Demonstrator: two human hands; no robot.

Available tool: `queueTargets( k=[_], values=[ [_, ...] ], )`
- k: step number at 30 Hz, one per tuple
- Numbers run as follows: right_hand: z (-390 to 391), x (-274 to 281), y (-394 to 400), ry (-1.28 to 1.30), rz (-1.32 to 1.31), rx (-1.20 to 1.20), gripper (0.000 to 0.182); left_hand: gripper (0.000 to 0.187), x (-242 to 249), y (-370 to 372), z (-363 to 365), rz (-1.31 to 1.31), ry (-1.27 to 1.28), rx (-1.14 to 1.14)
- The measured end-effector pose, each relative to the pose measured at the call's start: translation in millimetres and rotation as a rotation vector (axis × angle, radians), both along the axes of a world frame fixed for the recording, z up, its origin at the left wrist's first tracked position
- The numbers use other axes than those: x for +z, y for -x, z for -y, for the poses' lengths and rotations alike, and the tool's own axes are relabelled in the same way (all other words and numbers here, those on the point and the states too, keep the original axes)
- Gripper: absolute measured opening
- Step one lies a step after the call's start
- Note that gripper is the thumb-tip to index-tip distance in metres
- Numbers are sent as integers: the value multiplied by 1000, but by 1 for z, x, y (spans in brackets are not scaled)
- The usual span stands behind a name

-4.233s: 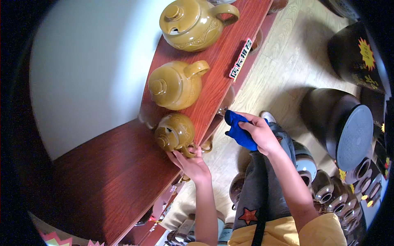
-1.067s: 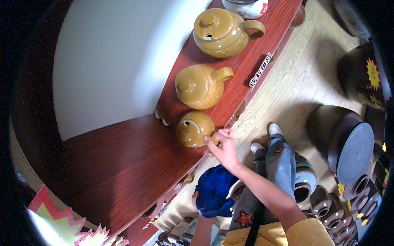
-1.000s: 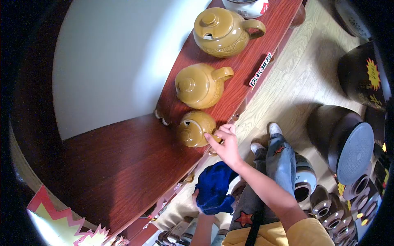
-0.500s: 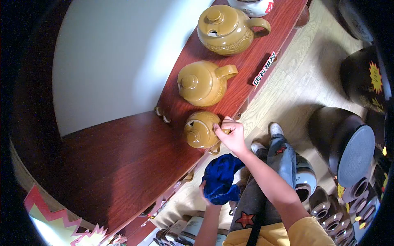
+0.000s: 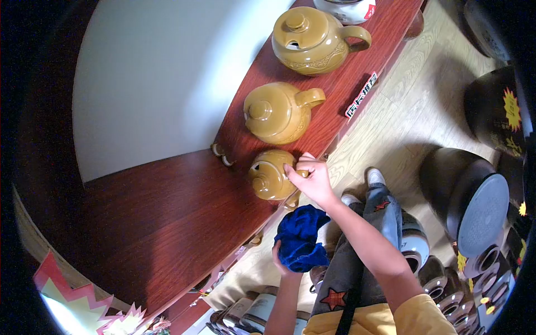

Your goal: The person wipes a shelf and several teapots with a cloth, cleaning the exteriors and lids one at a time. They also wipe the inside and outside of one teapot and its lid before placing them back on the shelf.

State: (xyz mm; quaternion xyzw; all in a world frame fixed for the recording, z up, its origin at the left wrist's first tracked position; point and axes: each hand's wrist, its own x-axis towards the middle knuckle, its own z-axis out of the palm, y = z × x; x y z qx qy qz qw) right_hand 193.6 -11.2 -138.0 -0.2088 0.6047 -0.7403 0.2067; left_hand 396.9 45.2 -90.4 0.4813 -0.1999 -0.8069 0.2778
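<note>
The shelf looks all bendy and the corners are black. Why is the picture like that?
Head view: a fisheye lens curves the straight wooden shelf and leaves black corners. Light glints off the glazed pots, like the small pot under the right hand. The left hand holds a blue cloth.

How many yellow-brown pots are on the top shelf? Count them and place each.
3. Small pot nearest, gripped by the right hand; middle pot beyond it; large pot farthest. Others may sit beyond the frame.

The right hand point(image 5: 314, 181) hides the small pot's handle point(image 5: 302, 173); its fingers' grip stays unclear
</note>
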Motion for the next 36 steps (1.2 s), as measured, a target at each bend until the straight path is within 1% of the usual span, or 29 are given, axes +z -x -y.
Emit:
queueTargets(
  k=[2,4,5,6,7,8,10,12,13,14,15,16,17,19,22,24,26,27,28,29,30,32,34,36],
  values=[
    [1,-1,1,-1,-38,0,35,66,-1,0,-1,-40,-45,18],
    [-1,2,2,-134,-112,97,27,66,-1,5,-2,-37,-22,2],
    [-3,7,3,-134,-112,96,27,66,0,7,-2,-32,1,-13],
    [-8,13,5,-240,-191,76,22,66,-1,6,-2,-32,1,-13],
    [-12,20,7,-346,-270,55,22,66,-3,6,-2,-26,-4,-6],
    [-14,27,6,-347,-272,52,22,66,-4,6,-2,-21,-10,1],
    [-11,44,3,-326,-462,-19,36,66,-4,5,-4,-24,-36,7],
    [-5,68,5,-258,-631,96,49,65,-2,3,-5,-23,-62,15],
    [-1,70,4,-255,-629,186,49,64,0,2,-6,-8,-95,32],
    [2,69,4,-256,-629,185,49,64,1,1,-6,7,-126,48],
    [4,67,4,-271,-666,209,44,64,1,1,-7,7,-127,47],
    [6,65,4,-290,-703,230,40,64,1,1,-8,15,-107,59],
    [7,62,5,-297,-707,227,40,64,-1,2,-9,22,-90,71],
    [6,59,4,-224,-673,254,35,65,2,2,-9,25,-101,52],
    [8,56,3,-194,-697,250,37,65,2,3,-9,23,-125,49],
    [9,56,4,-168,-679,224,36,66,0,2,-10,22,-128,58],
    [7,58,8,-59,-604,164,36,66,-1,-1,-9,36,-116,35],
    [3,61,11,-65,-606,162,36,67,-2,-1,-9,50,-101,17],
    [-1,64,15,-29,-575,105,36,67,-3,1,-9,46,-107,14],
    [-7,66,19,7,-544,49,36,65,1,6,-9,-7,-91,-7],
    [-14,64,23,2,-547,48,36,63,3,10,-8,-59,-74,-29],
    [-34,58,34,-66,-484,-101,38,65,-1,6,-5,-67,-59,-51],
    [-53,49,50,-260,-488,-213,39,67,-4,7,-3,-76,-43,-71],
    [-60,28,64,-345,-482,-333,40,70,-7,11,-2,-128,7,-136]
  ],
)
